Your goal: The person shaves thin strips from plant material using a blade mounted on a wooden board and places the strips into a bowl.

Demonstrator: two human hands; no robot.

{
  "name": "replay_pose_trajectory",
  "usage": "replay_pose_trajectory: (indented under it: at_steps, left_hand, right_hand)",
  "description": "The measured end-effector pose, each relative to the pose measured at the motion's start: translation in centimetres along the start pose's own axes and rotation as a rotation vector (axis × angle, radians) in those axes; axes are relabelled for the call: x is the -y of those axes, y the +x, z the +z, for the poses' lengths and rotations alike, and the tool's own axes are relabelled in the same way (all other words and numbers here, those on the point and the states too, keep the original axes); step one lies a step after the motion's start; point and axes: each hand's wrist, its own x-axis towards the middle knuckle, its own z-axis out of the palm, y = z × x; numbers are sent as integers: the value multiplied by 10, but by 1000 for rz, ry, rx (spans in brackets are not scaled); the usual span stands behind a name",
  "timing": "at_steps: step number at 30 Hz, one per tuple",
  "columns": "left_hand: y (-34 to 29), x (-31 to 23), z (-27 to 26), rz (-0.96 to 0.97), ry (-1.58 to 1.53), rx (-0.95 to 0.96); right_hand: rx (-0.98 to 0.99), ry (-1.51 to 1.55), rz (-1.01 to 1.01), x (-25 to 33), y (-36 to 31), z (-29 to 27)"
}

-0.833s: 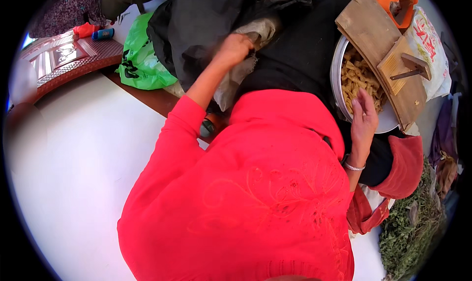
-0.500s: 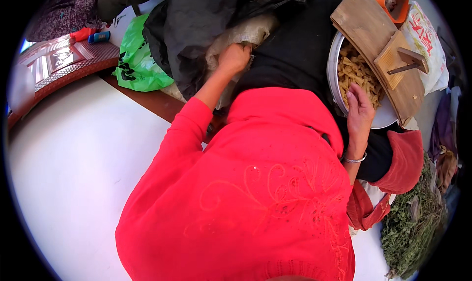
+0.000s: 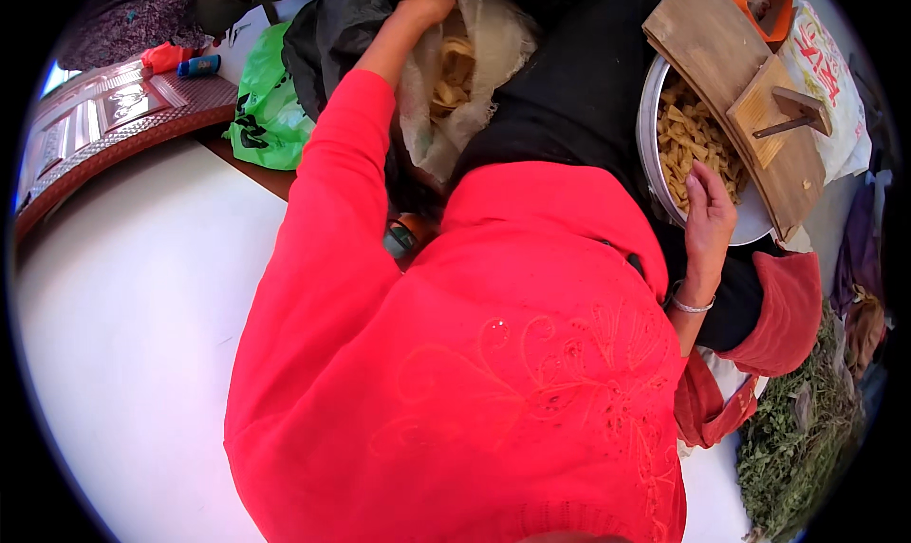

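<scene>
My left hand (image 3: 429, 0) is closed at the rim of a cloudy white plastic sack (image 3: 498, 45), beside a black plastic bag (image 3: 356, 26); its fingertips are partly hidden. Inside the sack's mouth, yellowish-brown pieces (image 3: 454, 76) show. My right hand (image 3: 710, 222), with a bracelet on its wrist, hovers at the near rim of a round metal basin (image 3: 648, 130). Its fingers are slightly bent and hold nothing that I can see. Small tan cut pieces (image 3: 691, 140) fill part of the basin. A wooden board with a slicing blade fixture (image 3: 707, 35) lies across the basin.
A green plastic bag (image 3: 269, 106) stands left of the black one. Farther left is a dark red patterned panel (image 3: 142, 102) with a blue cylinder (image 3: 198, 66) on it. An orange container (image 3: 769, 7) and white printed bag (image 3: 826, 87) are far right; dried green plants (image 3: 797, 439) lie below.
My left hand has moved up and slightly left, and the sack's mouth has come open, showing the pieces inside. My right hand has barely shifted beside the basin.
</scene>
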Motion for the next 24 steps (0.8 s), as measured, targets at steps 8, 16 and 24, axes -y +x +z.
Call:
replay_pose_trajectory:
  at_steps: [8, 16, 24]
  left_hand:
    - [-105, -62, -25, -30, -276, -76]
    - [-178, -1, 55, -243, -193, -84]
    - [-166, -2, 24, -349, 431, 278]
  right_hand:
    - [4, -31, 53, -1, -7, 9]
    - [47, -78, 66, 6, -1, 10]
    - [8, -59, -2, -5, -5, 10]
